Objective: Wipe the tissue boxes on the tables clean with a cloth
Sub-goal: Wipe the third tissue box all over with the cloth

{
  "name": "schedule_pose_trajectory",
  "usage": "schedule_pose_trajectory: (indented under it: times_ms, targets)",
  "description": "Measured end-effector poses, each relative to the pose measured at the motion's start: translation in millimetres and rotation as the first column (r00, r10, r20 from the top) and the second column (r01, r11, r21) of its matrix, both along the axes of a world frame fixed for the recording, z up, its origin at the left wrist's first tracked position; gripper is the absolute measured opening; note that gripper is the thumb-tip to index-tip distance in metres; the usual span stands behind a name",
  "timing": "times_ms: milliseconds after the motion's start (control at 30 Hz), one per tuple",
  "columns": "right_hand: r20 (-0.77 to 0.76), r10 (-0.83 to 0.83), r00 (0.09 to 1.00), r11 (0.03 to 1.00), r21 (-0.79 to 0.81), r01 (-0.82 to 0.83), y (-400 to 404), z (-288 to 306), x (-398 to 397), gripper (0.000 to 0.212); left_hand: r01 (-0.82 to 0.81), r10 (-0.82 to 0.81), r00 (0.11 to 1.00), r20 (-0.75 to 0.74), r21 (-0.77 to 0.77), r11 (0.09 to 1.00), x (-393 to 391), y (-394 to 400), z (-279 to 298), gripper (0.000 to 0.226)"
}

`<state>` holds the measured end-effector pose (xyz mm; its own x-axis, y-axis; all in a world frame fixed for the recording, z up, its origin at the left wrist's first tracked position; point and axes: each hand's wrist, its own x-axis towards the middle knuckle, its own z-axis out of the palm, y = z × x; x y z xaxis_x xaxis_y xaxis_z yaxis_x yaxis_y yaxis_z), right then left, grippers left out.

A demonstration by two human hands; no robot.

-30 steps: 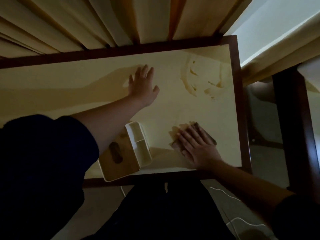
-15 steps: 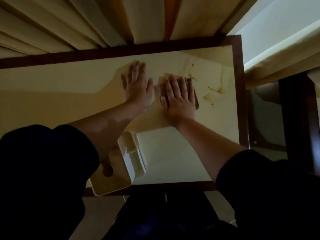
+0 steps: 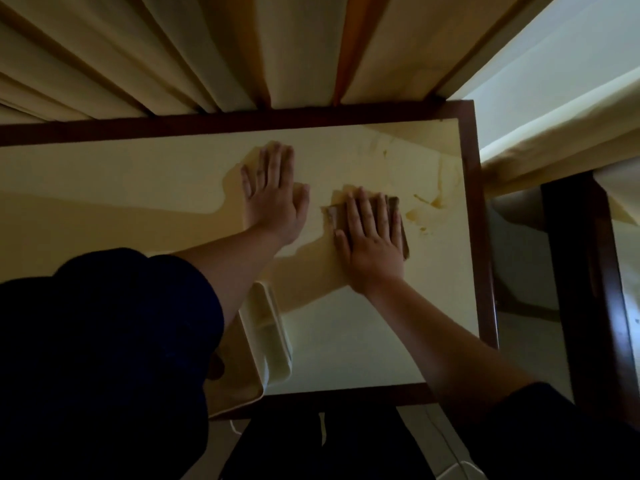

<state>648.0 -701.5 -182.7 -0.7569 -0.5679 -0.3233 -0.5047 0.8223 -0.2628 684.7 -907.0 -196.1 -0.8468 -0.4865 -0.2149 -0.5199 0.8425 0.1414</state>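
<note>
Tissue box point(image 3: 258, 344), pale, with a side compartment, sits near the front edge of the surface point(image 3: 363, 341), below the left forearm and nearer the body than either of the hands; partly hidden by the dark sleeve point(image 3: 104, 341), so its top cannot be read in full. Left hand point(image 3: 273, 192) lies flat farther out, fingers straight and together, palm pressed on the bare top, holding nothing. Just to its right, apart from it, right hand point(image 3: 372, 237) also lies flat with straight fingers, pressing a dark folded cloth point(image 3: 400, 220) against the top; not curled round it. Right of the cloth, faint wet streaks and small spots point(image 3: 433, 202) mark the pale top near the dark wooden rim. Farther right, beyond the rim, a second dark frame point(image 3: 581, 271) stands by a bed edge.

Step in hand, judged from this: wiping the top itself, not the box. Next move calls for drawing the cloth back toward the body and leftward to the box, steadying the box with the free left hand, then rubbing lid and sides.
</note>
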Motion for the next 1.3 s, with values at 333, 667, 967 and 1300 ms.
schedule_pose_trajectory:
  times_ms: [333, 667, 967, 1300]
  targets:
    - [-0.03, 0.121, 0.992, 0.993, -0.007, -0.122, 24.4, -2.9, 10.6, 0.063, 0.005, -0.003, 0.999, -0.039, 0.032, 0.999, 0.9, -0.9, -1.9, 0.074]
    - [-0.043, 0.007, 0.999, 0.998, -0.057, -0.01, -82.9, -5.9, -103.0, 0.066, 0.008, -0.003, 0.994, -0.111, 0.042, 0.999, 1.8, -1.2, -8.7, 0.075]
    - [-0.087, -0.078, 0.993, 0.997, -0.004, 0.077, -36.4, -8.4, -160.9, 0.069, -0.013, 0.013, 0.988, -0.153, 0.002, 1.0, 4.3, -3.0, -10.4, 0.072]
    - [-0.044, -0.264, 0.964, 0.964, 0.026, 0.265, 34.7, -4.3, -199.4, 0.07, -0.019, 0.02, 0.99, -0.142, 0.01, 1.0, 4.2, -1.1, -11.1, 0.074]
